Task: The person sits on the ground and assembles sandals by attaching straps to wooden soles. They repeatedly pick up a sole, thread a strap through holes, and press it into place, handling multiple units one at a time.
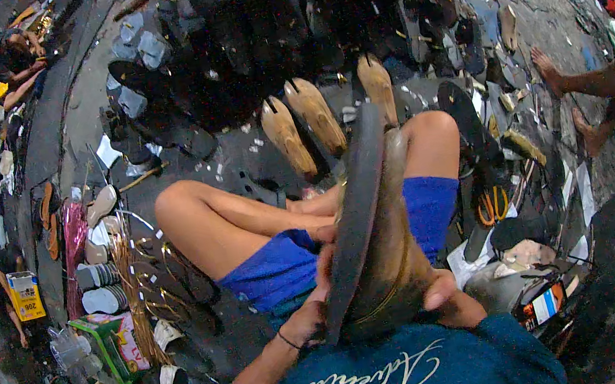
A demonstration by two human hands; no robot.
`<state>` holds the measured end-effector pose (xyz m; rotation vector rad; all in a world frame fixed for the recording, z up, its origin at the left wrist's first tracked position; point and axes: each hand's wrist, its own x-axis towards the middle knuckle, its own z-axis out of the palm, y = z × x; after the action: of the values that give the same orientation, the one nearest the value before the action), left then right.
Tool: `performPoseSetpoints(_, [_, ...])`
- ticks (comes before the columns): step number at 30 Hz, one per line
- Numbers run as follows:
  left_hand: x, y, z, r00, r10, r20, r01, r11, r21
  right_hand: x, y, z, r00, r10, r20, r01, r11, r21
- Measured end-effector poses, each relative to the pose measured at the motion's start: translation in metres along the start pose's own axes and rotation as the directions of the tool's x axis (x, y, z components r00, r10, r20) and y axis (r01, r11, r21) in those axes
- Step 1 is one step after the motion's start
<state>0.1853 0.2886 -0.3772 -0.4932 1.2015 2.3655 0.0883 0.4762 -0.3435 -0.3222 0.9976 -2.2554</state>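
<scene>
Close in front of my chest I hold a half-made sandal on a last [388, 235], tilted up on its side. Its long dark sole [356, 216] faces left, and a glossy brown, stitched side faces right. My left hand [313, 309] is closed on the sole side near the lower end, with fingers along the edge. My right hand [445, 295] grips the lower right end, its thumb showing and the other fingers mostly hidden. Beyond my crossed legs lie wooden shoe lasts [318, 117] with slotted tips; another wooden last [377, 91] is partly behind the sole.
A big pile of dark soles [255, 22] fills the far middle. At left lie stacked grey pads [101, 287], a green box [115, 346] and a yellow tin [26, 296]. Orange-handled scissors [493, 206] lie at right. Another person's legs [590, 83] reach in; one more person [17, 57] sits far left.
</scene>
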Motion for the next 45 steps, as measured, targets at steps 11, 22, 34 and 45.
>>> performPoseSetpoints(11, [-0.022,-0.025,-0.069,0.936,0.209,-0.282,-0.01,0.82,0.572,0.024,0.137,-0.024,0.948,0.308,-0.075,-0.285,0.724,-0.628])
performPoseSetpoints(22, [0.076,0.057,-0.061,0.907,0.419,-0.03,-0.418,0.894,-0.162,0.065,0.019,0.011,0.988,0.134,-0.07,-0.151,0.811,-0.566])
performPoseSetpoints(34, [0.122,0.108,-0.075,0.889,0.457,0.023,-0.216,0.464,-0.859,0.077,0.054,-0.152,0.888,-0.098,-0.448,-0.322,0.562,-0.762])
performPoseSetpoints(45, [0.087,0.05,-0.078,0.974,0.224,0.038,-0.147,0.748,-0.648,0.227,0.007,-0.04,0.954,0.188,0.233,0.185,0.241,-0.953])
